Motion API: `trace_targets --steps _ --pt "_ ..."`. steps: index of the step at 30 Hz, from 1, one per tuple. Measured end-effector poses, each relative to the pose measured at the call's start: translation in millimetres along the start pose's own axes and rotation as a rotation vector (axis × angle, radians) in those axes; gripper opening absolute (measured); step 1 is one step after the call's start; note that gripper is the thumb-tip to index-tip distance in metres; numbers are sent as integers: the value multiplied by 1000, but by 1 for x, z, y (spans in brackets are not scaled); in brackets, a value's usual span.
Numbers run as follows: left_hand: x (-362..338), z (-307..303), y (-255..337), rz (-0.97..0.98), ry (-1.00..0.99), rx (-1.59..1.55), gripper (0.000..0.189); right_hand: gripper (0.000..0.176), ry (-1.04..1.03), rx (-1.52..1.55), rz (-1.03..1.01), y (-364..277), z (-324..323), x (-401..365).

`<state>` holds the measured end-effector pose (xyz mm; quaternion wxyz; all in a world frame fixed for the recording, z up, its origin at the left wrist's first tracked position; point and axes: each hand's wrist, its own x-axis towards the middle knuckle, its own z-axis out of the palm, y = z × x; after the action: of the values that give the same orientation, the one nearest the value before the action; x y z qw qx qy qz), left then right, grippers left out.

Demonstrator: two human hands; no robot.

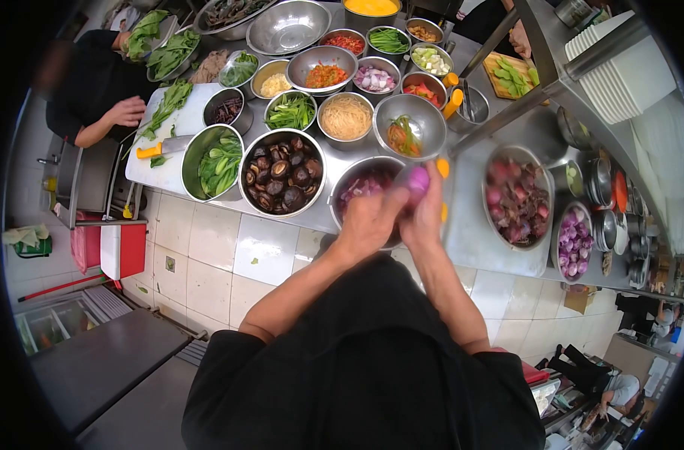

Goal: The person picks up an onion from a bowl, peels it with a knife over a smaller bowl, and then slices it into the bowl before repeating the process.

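Onion [418, 180], red and small, is held up between both hands over the near edge of the desk [469, 229]. The left hand [368, 221] is curled shut around its lower side. The right hand [426, 214] is closed about an orange tool [442, 168], whose ends show above and below the fingers, and it presses against the onion's far side; the blade, if there is one, cannot be made out.

Directly under the hands stands a steel bowl [340, 187] with purple scraps in it. Peeling looks to be the step in hand. Going on with it would call for the left hand to steady and turn the onion while the right works the tool under the skin, keeping over the bowl.

Just left of the left hand is a mushroom bowl [282, 180], and beyond that a bowl of greens [218, 163]. To the right of the right hand sit a big bowl of unpeeled onions [518, 201] and a smaller one of peeled onions [574, 244]. Far off to the left, a co-worker's hand [124, 112] rests by a cleaver [160, 147].
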<state>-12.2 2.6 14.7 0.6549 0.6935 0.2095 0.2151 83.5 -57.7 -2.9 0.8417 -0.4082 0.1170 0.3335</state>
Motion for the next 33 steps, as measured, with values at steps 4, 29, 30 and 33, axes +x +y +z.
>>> trace_targets --steps 4,29,30,33 --pt "-6 8 -7 -18 -13 -29 52 36 -17 -70 -111 1 0 -1" --pt "8 -28 -34 -143 -86 335 30 40 -148 151 325 -25 -15 6" --pt "7 -26 -28 -179 -120 220 31 39 -158 170 305 -24 -12 4" --pt "9 -16 -3 -159 -166 44 37 38 -16 170 325 -24 6 -3"
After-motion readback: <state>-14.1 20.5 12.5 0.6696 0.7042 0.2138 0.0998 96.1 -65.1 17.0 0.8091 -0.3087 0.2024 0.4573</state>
